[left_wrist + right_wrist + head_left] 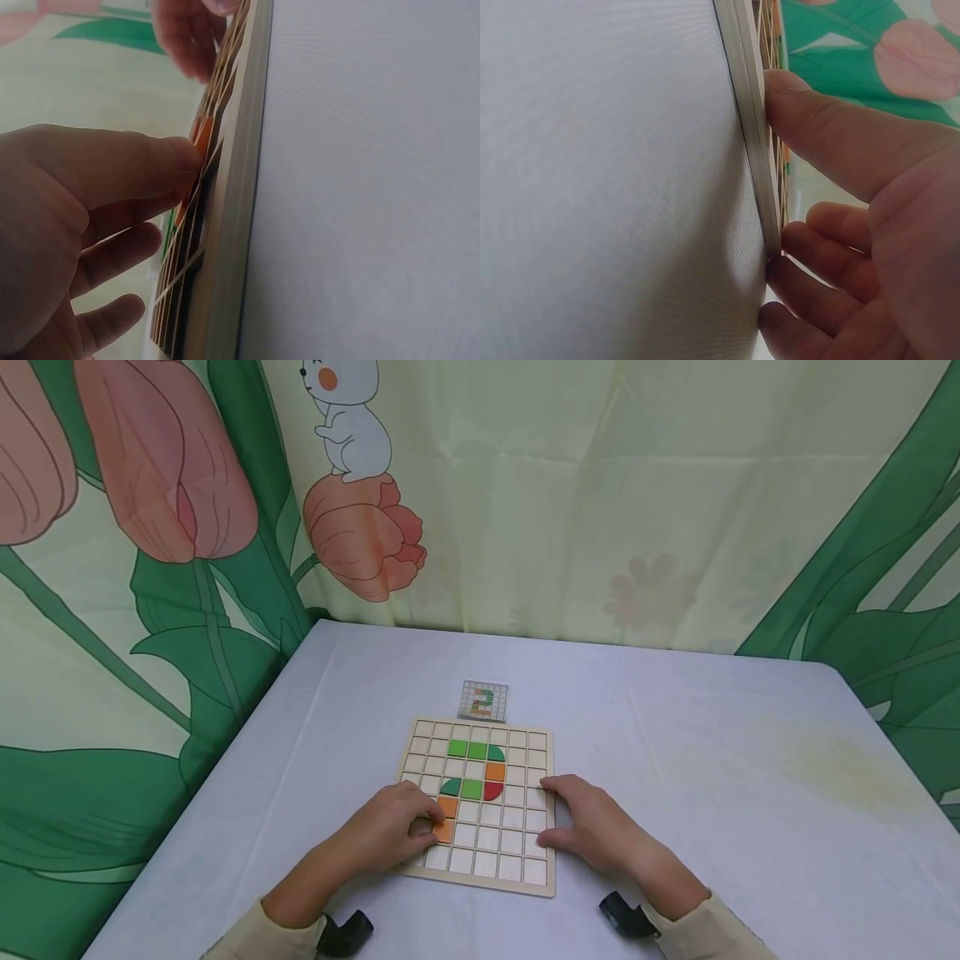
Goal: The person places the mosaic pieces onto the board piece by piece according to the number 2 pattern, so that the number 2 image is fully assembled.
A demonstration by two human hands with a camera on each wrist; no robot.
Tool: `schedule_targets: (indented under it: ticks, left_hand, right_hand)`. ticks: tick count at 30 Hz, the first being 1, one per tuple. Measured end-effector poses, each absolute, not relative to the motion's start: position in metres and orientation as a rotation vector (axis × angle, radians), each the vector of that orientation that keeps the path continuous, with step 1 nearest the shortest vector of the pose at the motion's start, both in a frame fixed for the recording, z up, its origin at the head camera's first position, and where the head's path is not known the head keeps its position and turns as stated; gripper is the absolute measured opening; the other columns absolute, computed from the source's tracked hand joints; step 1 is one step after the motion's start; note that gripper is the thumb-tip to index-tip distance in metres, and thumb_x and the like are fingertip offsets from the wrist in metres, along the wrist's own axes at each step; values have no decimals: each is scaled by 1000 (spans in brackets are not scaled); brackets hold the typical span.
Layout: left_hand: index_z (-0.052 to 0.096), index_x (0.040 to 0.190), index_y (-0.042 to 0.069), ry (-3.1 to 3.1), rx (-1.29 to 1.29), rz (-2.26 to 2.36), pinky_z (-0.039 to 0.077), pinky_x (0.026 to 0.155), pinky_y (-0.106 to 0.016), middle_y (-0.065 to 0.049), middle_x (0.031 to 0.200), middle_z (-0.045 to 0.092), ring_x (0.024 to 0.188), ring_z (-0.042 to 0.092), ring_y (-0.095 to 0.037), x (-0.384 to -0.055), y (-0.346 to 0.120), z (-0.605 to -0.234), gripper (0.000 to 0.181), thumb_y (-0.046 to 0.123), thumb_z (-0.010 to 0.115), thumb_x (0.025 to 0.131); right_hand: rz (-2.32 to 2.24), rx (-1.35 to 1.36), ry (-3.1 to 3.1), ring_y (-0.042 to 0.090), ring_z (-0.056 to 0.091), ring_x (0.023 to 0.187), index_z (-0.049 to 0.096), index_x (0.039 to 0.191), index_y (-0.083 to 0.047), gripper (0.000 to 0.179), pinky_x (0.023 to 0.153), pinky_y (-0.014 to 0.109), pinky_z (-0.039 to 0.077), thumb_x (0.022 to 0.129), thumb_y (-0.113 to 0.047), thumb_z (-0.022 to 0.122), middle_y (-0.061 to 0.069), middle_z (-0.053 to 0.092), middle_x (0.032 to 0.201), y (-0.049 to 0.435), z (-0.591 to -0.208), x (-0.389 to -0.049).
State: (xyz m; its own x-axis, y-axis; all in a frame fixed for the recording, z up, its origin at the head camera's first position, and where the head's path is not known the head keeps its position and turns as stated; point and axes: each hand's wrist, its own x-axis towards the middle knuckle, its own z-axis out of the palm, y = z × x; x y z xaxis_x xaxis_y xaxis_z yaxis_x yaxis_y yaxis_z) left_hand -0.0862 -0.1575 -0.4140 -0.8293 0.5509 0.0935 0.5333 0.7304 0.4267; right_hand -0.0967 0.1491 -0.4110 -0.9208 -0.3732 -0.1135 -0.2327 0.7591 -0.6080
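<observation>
A wooden grid board lies on the table, with green, orange and red tiles set in some of its squares. My left hand is over the board's left side, its thumb and index finger pinching an orange square tile at its left edge. Just above that sits another orange tile. In the left wrist view the thumb tip overlaps the orange tile, and the other fingers spread loosely. My right hand rests at the board's right edge, thumb and fingertips touching the rim, fingers relaxed.
A small pattern card showing a coloured figure on a grid lies just behind the board. White cloth covers the table. Behind it hangs a curtain printed with tulips and a white animal. A black wrist device sits at each sleeve.
</observation>
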Motion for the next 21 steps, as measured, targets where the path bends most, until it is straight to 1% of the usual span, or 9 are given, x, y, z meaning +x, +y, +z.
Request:
schedule_targets:
  ticks: [14, 21]
  left_hand:
    - [73, 93, 19, 2888, 904, 706, 49, 84, -35, 14, 92, 64, 93, 56, -10, -86, -157, -416, 17, 14, 84, 81]
    - [73, 94, 20, 2861, 886, 702, 49, 82, -33, 16, 92, 64, 92, 55, -10, -86, -155, -413, 18, 14, 84, 81]
  right_hand:
    - [-895, -460, 2725, 31, 49, 131, 53, 139, -1, 72, 108, 48, 39, 79, -24, 86, 12, 54, 139, 148, -412, -97]
    - [-906, -479, 2727, 31, 50, 130, 54, 138, 0, 71, 107, 48, 39, 79, -23, 86, 12, 55, 138, 149, -412, -97]
